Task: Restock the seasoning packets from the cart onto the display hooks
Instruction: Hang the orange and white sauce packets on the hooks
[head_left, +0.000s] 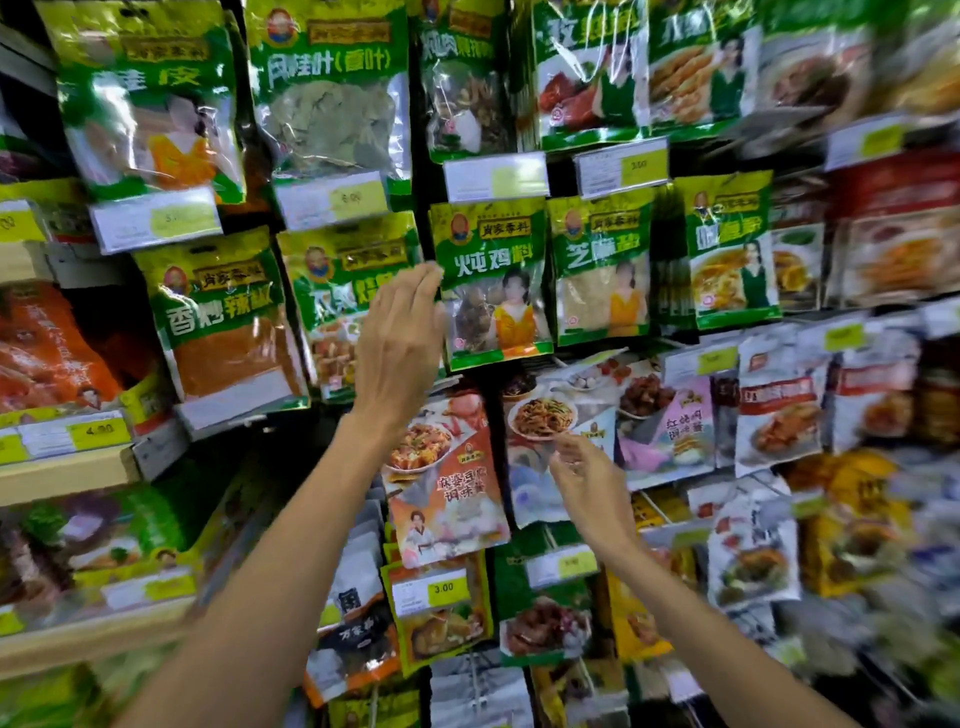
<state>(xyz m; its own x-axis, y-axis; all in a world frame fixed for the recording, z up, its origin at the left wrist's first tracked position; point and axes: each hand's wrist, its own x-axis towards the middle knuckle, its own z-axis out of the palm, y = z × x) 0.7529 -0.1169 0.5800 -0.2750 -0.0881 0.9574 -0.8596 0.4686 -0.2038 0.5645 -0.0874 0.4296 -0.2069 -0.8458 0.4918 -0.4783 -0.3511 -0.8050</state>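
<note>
Green and yellow seasoning packets hang in rows on a hook display. My left hand (400, 338) is raised with fingers together and slightly curved, its tips touching the left edge of a green stew-chicken packet (493, 280). It holds nothing. My right hand (587, 483) is lower, fingers loosely curled and pinching at the lower edge of a white noodle-picture packet (550, 431). An orange tofu-sauce packet (447, 483) hangs between my two arms. No cart is in view.
Price tags (496, 176) sit on hook ends above each row. A wooden shelf (67, 473) with orange and green bags runs along the left. More packets fill the blurred right side (779, 415) and the lower rows (447, 613).
</note>
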